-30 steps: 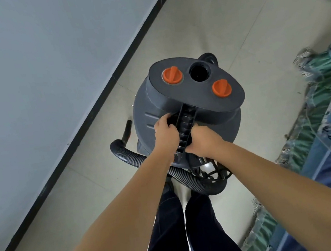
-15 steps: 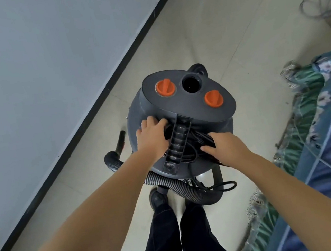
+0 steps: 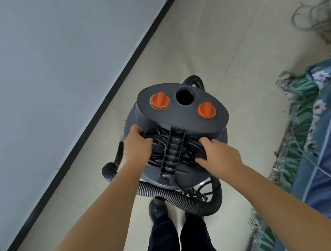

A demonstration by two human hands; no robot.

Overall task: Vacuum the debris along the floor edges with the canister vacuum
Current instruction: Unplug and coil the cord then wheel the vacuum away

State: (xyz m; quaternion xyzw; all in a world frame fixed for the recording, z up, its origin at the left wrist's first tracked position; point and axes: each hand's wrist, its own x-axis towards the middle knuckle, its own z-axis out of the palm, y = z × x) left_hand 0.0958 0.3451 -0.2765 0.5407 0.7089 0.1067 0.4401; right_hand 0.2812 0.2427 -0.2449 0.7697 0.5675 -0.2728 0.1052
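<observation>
Left hand [image 3: 136, 145] has fingers curled into the black power cord [image 3: 159, 145] wound under the lid of the canister vacuum [image 3: 181, 110], on the wall side of the ribbed carry handle [image 3: 171, 152]. Right hand [image 3: 216, 153] is on the other side of the handle w/ fingers bent over the same cord bundle; looks like a hold on the loops, tho fingertips are partly hidden.

Vacuum stands upright on the tiled floor [image 3: 222, 37], near the black baseboard [image 3: 87, 128] where floor meets wall, just in front of the person's shoes. Ribbed hose [image 3: 171, 197] curls round its near side; some loose cord lies tangled there too.

Step in hand, prob.: freeing the cord so the machine can be plugged in. No vacuuming begun yet by the look of it.

To do it well: lift loops off one at a time, over the handle end, not yank the whole bundle. Keep one hand steadying the body so it doesn't roll or tip. Find the plug end first & feed cord away from the hose, else they knot. Blue floral bedding [image 3: 330, 143] along the right edge of the floor could snag cord; lay it toward the open tiles.
</observation>
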